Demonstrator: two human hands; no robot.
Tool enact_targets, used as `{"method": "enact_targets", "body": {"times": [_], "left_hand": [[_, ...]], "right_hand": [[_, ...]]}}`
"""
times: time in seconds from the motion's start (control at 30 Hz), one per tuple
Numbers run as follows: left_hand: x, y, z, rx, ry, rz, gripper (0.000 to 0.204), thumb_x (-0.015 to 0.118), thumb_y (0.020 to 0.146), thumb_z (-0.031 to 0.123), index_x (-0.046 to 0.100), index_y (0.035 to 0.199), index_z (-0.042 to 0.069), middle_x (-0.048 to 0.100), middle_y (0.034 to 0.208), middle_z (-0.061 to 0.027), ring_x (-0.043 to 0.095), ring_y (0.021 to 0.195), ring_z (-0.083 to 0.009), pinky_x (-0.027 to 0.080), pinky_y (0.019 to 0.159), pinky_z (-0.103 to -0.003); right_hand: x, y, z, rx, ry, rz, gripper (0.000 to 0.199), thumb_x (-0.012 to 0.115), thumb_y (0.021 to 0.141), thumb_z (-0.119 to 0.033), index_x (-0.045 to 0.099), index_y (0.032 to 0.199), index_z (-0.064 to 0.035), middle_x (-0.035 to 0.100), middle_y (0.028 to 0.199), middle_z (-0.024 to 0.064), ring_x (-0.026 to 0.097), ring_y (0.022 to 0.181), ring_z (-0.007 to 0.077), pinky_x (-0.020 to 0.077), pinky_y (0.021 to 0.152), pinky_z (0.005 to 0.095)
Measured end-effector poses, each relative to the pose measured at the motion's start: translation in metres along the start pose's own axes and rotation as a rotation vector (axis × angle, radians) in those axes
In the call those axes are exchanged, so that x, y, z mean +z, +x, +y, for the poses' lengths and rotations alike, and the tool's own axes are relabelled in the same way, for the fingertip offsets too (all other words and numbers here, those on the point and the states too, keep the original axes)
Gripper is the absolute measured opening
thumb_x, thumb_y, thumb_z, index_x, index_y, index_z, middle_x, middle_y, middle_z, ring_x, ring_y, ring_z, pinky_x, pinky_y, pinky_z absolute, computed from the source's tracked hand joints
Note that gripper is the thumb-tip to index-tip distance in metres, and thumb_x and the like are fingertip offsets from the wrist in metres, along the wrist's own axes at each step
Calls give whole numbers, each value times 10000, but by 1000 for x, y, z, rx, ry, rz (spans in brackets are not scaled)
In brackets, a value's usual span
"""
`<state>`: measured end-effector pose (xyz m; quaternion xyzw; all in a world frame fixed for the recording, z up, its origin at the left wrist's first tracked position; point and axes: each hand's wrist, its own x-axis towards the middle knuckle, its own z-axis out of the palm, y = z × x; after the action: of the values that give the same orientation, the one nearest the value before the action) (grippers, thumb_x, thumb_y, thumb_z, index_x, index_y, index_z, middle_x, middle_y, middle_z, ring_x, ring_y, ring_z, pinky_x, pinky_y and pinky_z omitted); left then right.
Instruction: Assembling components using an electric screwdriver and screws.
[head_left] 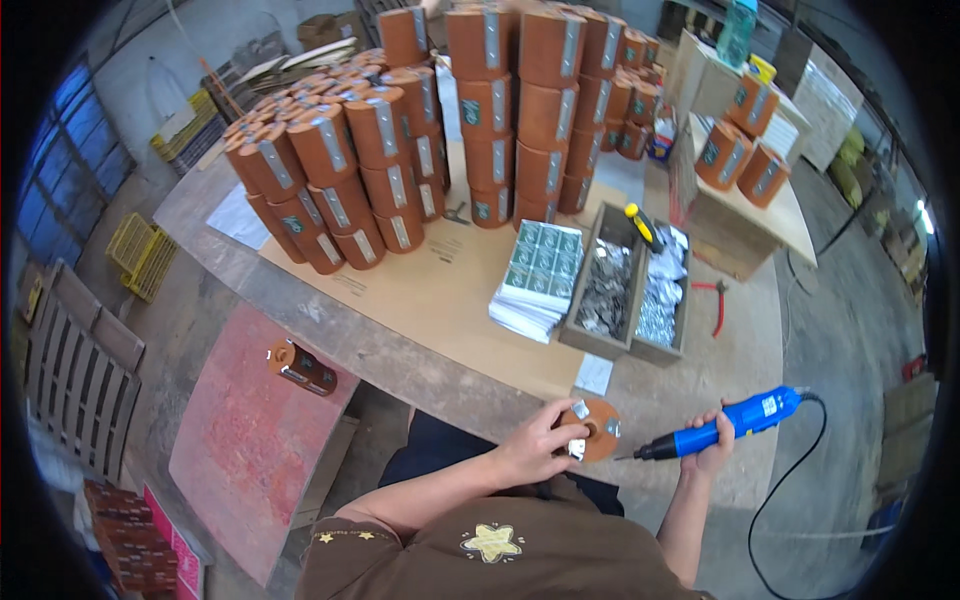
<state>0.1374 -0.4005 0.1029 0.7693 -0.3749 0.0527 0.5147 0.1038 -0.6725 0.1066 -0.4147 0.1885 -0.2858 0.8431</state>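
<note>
My left hand (pixel 538 447) grips a short reddish-brown cylinder (pixel 604 444) by its side, in front of my body. Its round end with a centre hole faces up, and small metal strips show at its rim. In my right hand (pixel 712 448) is a blue electric screwdriver (pixel 752 414), its cord trailing off to the right. The tool's thin tip points left and lies close to the cylinder's edge; whether they touch I cannot tell.
Tall stacks of similar cylinders (pixel 487 105) fill the far side of the table. A wooden box (pixel 632 300) of metal strips, a pile of green-printed label sheets (pixel 545 265) and red-handled pliers (pixel 719 310) lie nearer. One cylinder (pixel 303 368) lies on a reddish board at left.
</note>
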Motion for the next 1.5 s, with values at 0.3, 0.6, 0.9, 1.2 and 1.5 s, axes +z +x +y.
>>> {"method": "enact_targets", "body": {"times": [0.3,0.6,0.9,1.2,1.5], "left_hand": [[-121,47,35,0,-14,248,437,775,540,67,600,940,61,436,1151,-165,514,999,-277,455,815,-343],[-318,150,46,93,445,765,453,780,567,85,571,965,26,501,995,-64,535,883,-147,487,718,-268],[-443,252,-19,-245,703,921,451,771,556,245,630,918,18,644,841,-96,610,762,-155,478,678,-269],[-491,305,-106,-491,854,880,481,767,551,280,629,952,53,639,900,-91,604,854,-199,457,769,-304],[-491,306,-122,-419,839,819,597,734,605,320,528,1095,50,577,1015,-143,561,949,-242,435,826,-326]], "right_hand": [[-27,30,26,143,93,101,297,569,721,-185,467,984,-92,485,648,17,476,539,138,423,525,297],[-50,38,43,199,118,195,242,556,731,-196,475,936,-98,471,635,17,467,534,145,419,506,300],[-48,37,41,209,63,255,234,551,738,-195,475,937,-98,469,617,19,463,517,140,423,491,290],[-31,39,43,213,-9,311,225,544,735,-208,470,914,-92,460,623,12,459,525,130,421,491,280],[-32,38,42,212,-51,330,227,547,731,-210,474,907,-87,462,624,16,457,522,128,421,485,277]]}}
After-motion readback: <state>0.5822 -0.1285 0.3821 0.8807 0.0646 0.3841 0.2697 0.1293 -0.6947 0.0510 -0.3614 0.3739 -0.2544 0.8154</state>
